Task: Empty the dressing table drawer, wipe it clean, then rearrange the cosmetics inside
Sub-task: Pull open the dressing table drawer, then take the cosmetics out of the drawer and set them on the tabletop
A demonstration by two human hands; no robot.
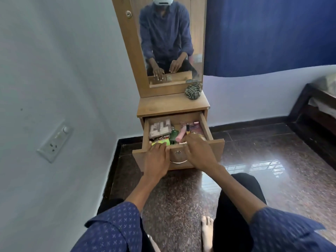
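Note:
The wooden dressing table's drawer stands pulled out, full of cosmetics. Inside lie a patterned flat box at the back left, a green bottle, a pink tube and a yellow-green packet near the front. My left hand rests flat on the top edge of the drawer front, fingers straight. My right hand reaches over the front edge, its fingers bent down above the items beside the pink tube. The mirror's reflection shows nothing in those fingers.
A striped green cloth bundle sits on the table top under the mirror. A wall socket is on the left wall. A dark bed frame stands at the right. Polished stone floor surrounds my knees.

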